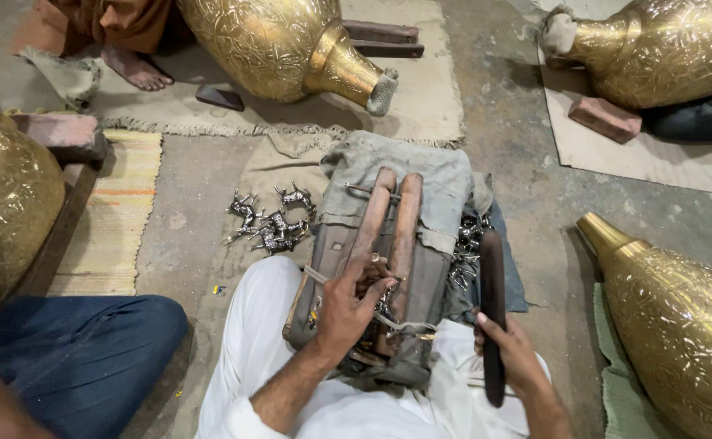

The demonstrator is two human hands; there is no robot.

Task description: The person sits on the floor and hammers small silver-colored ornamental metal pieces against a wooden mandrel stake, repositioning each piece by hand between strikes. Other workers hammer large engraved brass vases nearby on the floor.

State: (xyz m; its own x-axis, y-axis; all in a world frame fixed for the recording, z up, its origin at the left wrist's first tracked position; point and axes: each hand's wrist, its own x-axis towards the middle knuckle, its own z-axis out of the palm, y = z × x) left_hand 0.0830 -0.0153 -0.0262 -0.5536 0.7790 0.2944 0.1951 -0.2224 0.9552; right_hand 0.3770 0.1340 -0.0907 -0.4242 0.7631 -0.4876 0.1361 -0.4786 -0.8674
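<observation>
Fingers of the left hand [348,305] pinch a small metal piece [384,302] against the wooden clamp [388,236], whose length runs away from him; right hand [509,351] grips a dark mallet [492,309] just beside it.

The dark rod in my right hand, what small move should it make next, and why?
Probably bring the dark rod over and down onto the thin metal tool that the left hand steadies on the small silver piece between the wooden bars. The right hand holds the rod raised off to the side.
</observation>
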